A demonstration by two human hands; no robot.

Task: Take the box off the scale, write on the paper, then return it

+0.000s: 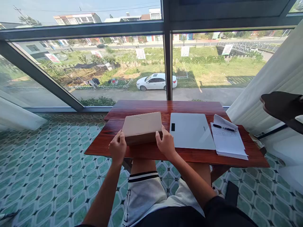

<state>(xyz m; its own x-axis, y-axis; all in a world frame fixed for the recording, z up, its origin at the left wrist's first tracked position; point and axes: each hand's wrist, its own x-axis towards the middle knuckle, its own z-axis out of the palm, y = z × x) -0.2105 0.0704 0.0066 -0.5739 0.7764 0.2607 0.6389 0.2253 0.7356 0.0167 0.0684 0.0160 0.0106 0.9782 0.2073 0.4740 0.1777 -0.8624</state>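
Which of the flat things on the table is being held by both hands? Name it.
The tan box, at the table's left: left hand and right hand grip its near corners. The white laptop and the papers lie untouched.

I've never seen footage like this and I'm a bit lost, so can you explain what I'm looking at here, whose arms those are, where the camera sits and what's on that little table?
There is no machine here. The one picture comes from a camera worn on a person's head, looking forward and down, so the two bare arms are that person's own. The person sits at a small reddish wooden table in front of a big window.

The left hand and the right hand grip the two near corners of a flat tan box, which rests on the table.

To the right of the box lies a closed white laptop. Further right is a stack of papers with a black pen on top.

Outside, a white car is parked by a road.
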